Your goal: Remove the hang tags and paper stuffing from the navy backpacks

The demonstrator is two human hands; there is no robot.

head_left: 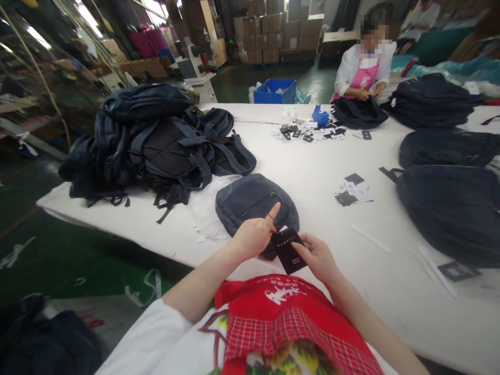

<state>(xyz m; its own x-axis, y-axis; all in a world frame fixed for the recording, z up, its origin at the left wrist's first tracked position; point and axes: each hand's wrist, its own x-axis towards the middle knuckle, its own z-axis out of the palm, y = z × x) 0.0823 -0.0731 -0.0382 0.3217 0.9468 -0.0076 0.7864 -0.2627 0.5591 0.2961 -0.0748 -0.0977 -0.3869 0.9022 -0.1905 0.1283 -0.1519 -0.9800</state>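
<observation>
A dark blue backpack (250, 200) lies flat on the white table (312, 172) right in front of me. My left hand (253, 235) rests on its lower edge, index finger stretched toward the zipper, the other fingers curled at the top of a black hang tag (289, 251). My right hand (317, 255) pinches the tag's right edge. The tag carries small white lettering and sits between both hands, over the bag's near rim.
A heap of dark backpacks (156, 146) fills the table's left. More bags (449, 208) lie at the right. Loose tags (351, 190) and a scatter of tags (312, 133) lie mid-table. A person in a pink apron (365, 73) handles a bag at the far side.
</observation>
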